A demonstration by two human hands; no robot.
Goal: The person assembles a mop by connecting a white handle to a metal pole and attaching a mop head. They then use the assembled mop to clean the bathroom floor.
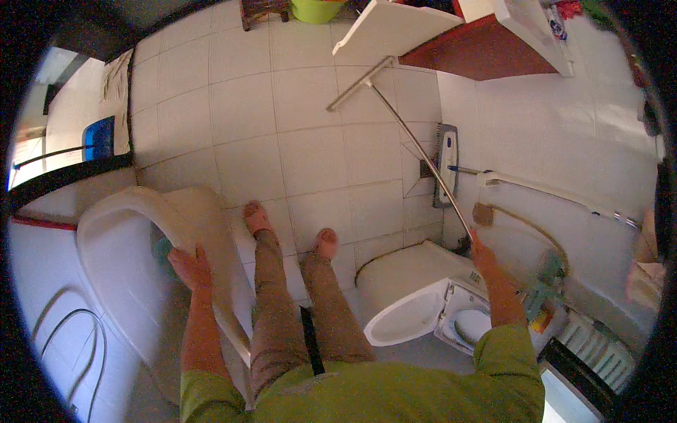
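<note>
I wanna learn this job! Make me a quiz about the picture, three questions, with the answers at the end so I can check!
1. Which hand grips the long-handled squeegee?
2. True or false: a lime-green container shows at the top edge of the picture.
3. Choose one: the person's sleeves are (A) red, (B) green, (C) blue.

Key:
1. The right hand.
2. True.
3. B.
</note>
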